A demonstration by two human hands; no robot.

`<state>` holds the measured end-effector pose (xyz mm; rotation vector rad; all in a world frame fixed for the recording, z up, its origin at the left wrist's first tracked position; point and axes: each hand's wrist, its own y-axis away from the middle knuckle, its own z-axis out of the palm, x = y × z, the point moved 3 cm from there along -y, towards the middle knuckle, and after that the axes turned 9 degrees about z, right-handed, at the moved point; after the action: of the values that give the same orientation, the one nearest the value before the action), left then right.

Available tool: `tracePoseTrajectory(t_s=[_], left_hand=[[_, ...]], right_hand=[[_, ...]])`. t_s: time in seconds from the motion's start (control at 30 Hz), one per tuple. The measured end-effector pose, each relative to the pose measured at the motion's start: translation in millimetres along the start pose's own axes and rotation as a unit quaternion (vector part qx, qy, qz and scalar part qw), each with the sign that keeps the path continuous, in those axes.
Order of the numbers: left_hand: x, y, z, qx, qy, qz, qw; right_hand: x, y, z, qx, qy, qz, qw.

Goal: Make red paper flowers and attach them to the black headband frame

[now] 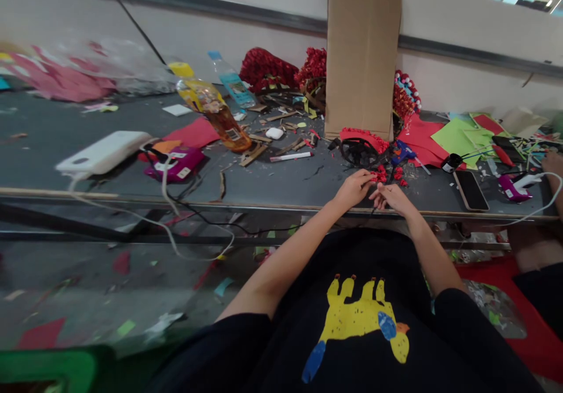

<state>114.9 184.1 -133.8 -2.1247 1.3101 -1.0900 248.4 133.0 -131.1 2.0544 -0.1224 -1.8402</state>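
Observation:
Both my hands meet at the front edge of the grey table [272, 190]. My left hand [353, 188] is closed in a pinch on a small red paper piece [378, 176]. My right hand [393, 197] is closed too, fingers curled beside the same red piece; what it holds is too small to name. Just behind them lies a black round frame [358, 151] topped with red paper trim [365, 136], with a few loose red paper bits [398, 175] and a blue glue gun [402, 152] next to it.
A cardboard sheet [363, 58] leans on the wall. A phone [470, 190], coloured paper sheets [455, 138], a marker [291, 156], bottles [217, 114], a white power bank [103, 152] with cables, and paper scraps lie around. Another person's arm [553, 164] shows at the right.

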Motion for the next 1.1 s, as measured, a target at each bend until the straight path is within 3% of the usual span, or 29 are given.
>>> tracePoseTrajectory(t_s=[0.2,0.43,0.6,0.73,0.83,0.97,1.1], left_hand=[[-1,-2,-0.3,-0.051,-0.035,-0.059,0.996],[2,-4,-7.4,-0.013,-0.026,-0.084,0.996],[-17,-39,-32.8,-0.018,-0.059,-0.153,0.986],[-37,-89,-51.8,-0.09,-0.171,-0.144,0.97],[-50,-117,-50.7,-0.192,-0.25,-0.125,0.941],[-66,-130,-38.6,-0.337,-0.29,-0.127,0.887],[-75,-133,-34.2,-0.384,-0.285,-0.098,0.873]], right_hand=[[-1,5,-5,0.018,-0.041,-0.013,0.999],[2,7,-5,0.027,-0.056,-0.029,0.998],[4,6,-5,0.028,-0.069,-0.037,0.997],[4,6,-5,0.021,-0.067,-0.044,0.997],[4,6,-4,0.021,-0.067,-0.05,0.996],[4,6,-2,0.021,-0.07,-0.051,0.996],[4,7,-2,0.016,-0.082,-0.054,0.995]])
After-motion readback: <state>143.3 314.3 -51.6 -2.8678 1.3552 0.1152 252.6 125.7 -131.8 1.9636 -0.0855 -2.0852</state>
